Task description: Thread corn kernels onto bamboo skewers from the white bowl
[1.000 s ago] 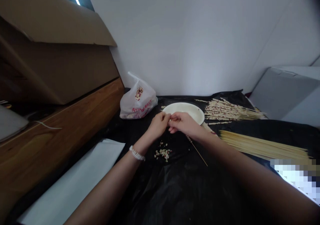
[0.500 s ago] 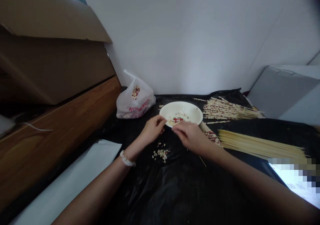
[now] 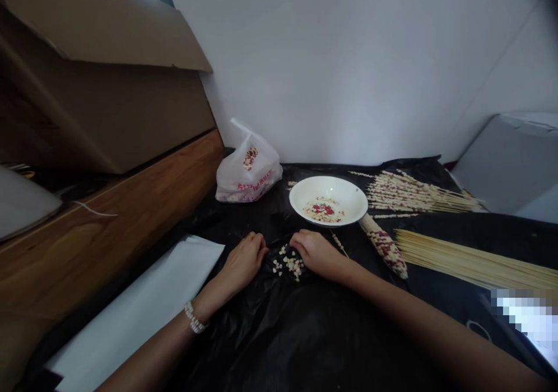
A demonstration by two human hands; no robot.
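Left hand (image 3: 244,261) and right hand (image 3: 316,252) rest on the black sheet (image 3: 331,328), either side of a small pile of pale bits (image 3: 288,265), touching its edges. Fingers on both are curled in and narrow; cannot tell if they grip anything. A thin stick (image 3: 338,243) lies by the right hand. The white bowl (image 3: 300,191) sits just beyond.

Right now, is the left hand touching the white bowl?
Apart. The head view shows the left hand resting on the black sheet beside the loose kernels, with bare sheet between it and the white bowl.
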